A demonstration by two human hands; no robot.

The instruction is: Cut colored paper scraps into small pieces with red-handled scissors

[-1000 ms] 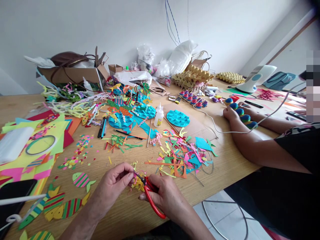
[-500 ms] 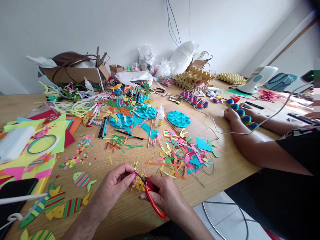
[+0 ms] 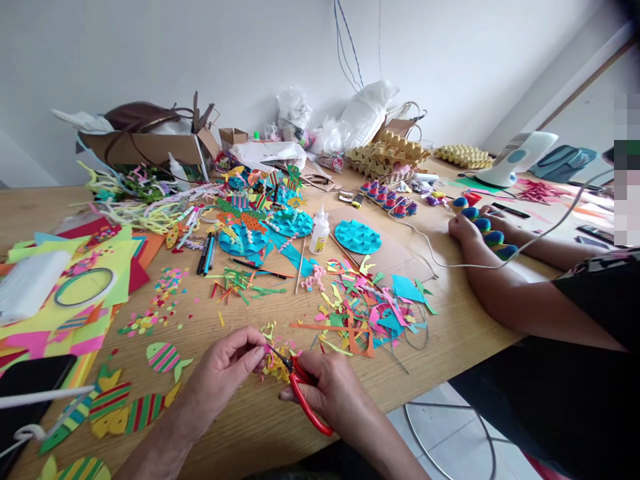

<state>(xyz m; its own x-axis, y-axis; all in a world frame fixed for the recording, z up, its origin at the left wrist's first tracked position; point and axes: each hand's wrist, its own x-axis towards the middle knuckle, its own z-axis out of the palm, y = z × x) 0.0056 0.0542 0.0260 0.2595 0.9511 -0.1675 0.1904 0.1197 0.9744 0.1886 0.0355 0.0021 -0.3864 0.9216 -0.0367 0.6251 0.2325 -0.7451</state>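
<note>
My right hand [image 3: 325, 387] is closed round the red handles of a pair of scissors [image 3: 309, 403], whose dark blades point up and left. My left hand [image 3: 233, 363] pinches a tiny pink piece of paper [image 3: 265, 349] at the blade tips; most of it is hidden by the fingers. Under the blades lies a small pile of yellow paper scraps [image 3: 278, 369]. To the left of my left hand lie striped paper fish, among them a pink and green fish [image 3: 163, 358] and a red and green fish [image 3: 145, 413].
Coloured paper scraps [image 3: 373, 313] spread right of centre. A glue bottle [image 3: 320, 231] stands beside turquoise egg-carton discs [image 3: 357, 237]. Coloured paper sheets [image 3: 117, 260] and a phone [image 3: 30, 393] lie left. At right, a co-worker's hands [image 3: 465, 228] hold a painted egg-carton strip [image 3: 483, 225].
My left hand has shifted slightly left, away from the scissors, and the blades show a little more. The right hand and the co-worker's hands have hardly moved.
</note>
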